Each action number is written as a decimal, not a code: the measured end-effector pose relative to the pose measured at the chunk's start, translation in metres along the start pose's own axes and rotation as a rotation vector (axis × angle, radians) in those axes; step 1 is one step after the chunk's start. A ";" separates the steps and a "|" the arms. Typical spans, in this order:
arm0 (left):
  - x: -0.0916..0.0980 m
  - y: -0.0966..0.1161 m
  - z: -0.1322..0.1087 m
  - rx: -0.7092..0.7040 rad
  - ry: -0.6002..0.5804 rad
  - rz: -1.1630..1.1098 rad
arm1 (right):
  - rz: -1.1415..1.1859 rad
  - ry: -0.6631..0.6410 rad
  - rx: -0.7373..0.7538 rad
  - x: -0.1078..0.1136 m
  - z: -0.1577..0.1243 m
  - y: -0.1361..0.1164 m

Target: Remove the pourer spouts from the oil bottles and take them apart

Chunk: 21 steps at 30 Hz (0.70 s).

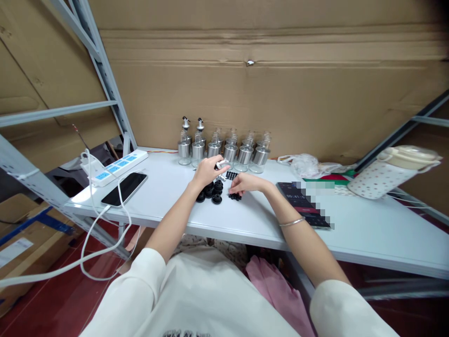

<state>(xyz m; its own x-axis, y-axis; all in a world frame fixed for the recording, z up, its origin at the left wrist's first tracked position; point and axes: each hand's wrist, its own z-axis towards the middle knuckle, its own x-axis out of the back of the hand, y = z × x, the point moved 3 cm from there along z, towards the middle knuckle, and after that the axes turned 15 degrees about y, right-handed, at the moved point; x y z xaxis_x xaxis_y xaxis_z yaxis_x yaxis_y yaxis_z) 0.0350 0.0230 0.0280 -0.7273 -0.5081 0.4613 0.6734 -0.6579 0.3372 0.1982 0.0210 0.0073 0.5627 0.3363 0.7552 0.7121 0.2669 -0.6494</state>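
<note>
My left hand point(207, 172) is closed around a silver pour spout point(221, 164), held just above the table. Below it lies a cluster of round black stoppers point(216, 198), partly covered by my hand. My right hand point(243, 184) pinches down at a small pile of black pieces point(235, 196); whether a piece is between its fingertips is hidden. Between the hands is a row of small black parts point(231, 175). Behind them stand several glass bottles with silver sleeves point(230, 153). Two at the back left carry silver spouts with black tips point(200, 124).
On the left lie a phone point(125, 189) and a white power strip point(119, 167) with cables. At right are a tablet-like screen point(303, 206), a crumpled plastic bag point(307, 166) and a spotted jug point(387, 173). A cardboard wall point(280, 103) closes off the table's back.
</note>
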 end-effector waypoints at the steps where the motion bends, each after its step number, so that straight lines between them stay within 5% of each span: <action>1: 0.000 0.000 0.000 0.003 -0.002 -0.002 | 0.000 0.007 0.005 0.000 0.000 0.000; 12: 0.002 0.001 0.000 0.029 -0.020 -0.006 | -0.034 -0.010 0.080 0.002 0.001 0.003; 21: 0.000 0.006 -0.002 0.063 -0.030 -0.038 | 0.484 0.345 0.238 0.004 0.000 -0.025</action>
<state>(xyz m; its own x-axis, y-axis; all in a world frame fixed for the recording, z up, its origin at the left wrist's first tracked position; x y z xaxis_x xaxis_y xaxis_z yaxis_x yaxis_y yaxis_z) 0.0387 0.0183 0.0281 -0.7487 -0.4665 0.4710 0.6534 -0.6395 0.4051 0.1825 0.0156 0.0260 0.9284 0.1692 0.3309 0.2530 0.3645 -0.8962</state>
